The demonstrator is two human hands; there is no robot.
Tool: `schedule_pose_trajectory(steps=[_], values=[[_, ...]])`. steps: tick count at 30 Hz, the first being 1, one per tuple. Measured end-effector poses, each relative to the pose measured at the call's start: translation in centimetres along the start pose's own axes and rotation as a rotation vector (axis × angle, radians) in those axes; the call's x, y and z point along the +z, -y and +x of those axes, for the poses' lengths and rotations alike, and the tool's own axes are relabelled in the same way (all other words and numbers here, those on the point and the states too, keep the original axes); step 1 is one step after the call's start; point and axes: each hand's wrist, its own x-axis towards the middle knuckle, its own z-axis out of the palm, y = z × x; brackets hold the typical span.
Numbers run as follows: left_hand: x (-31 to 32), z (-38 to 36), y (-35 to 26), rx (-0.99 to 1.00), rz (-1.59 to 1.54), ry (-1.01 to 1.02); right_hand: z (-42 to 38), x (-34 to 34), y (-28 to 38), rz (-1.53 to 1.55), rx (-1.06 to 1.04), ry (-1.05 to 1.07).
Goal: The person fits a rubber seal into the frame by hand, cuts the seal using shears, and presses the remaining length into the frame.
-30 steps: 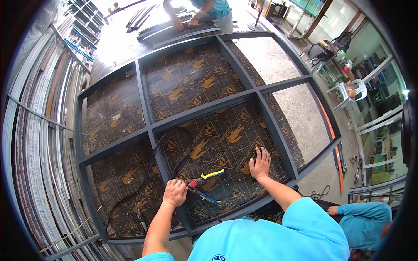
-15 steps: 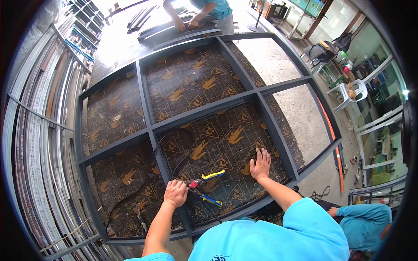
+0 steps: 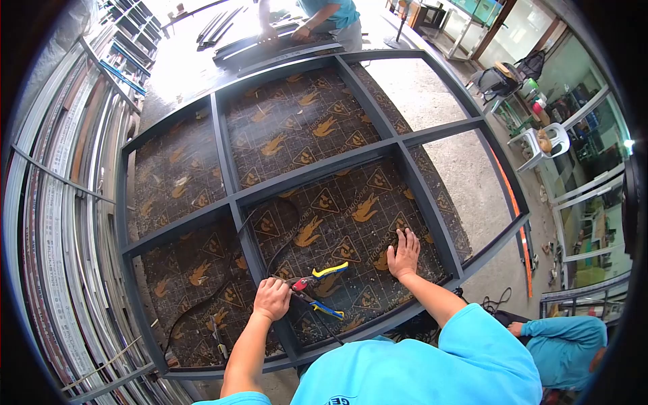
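Note:
A dark grey metal frame (image 3: 317, 171) with several openings lies over a dark board (image 3: 270, 145) printed with orange marks. My left hand (image 3: 273, 299) is closed at the frame's lower bar, beside the head of snips (image 3: 300, 285) with yellow and blue handles; what its fingers grip is hidden. The snips' handles are spread and point right. My right hand (image 3: 403, 254) lies flat on the board in the lower middle opening, fingers spread, holding nothing. A black cable (image 3: 202, 302) runs across the board under the frame.
A co-worker's hands (image 3: 302, 32) are over dark metal bars (image 3: 270, 50) beyond the frame. Another person (image 3: 563, 347) in blue is at the lower right. Long profiles (image 3: 64, 223) fill a rack at left. A white chair (image 3: 543, 145) and an orange strip (image 3: 516, 209) are at right.
The co-worker's hands beyond the frame have shifted slightly. My two hands and the snips are in the same places.

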Motion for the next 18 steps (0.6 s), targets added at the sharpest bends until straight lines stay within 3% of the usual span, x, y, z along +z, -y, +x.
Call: schedule_pose_trajectory(steps=[18], values=[[0.04, 0.02, -0.01, -0.004, 0.004, -0.007, -0.02, 0.06, -0.05, 0.000, -0.012, -0.023]])
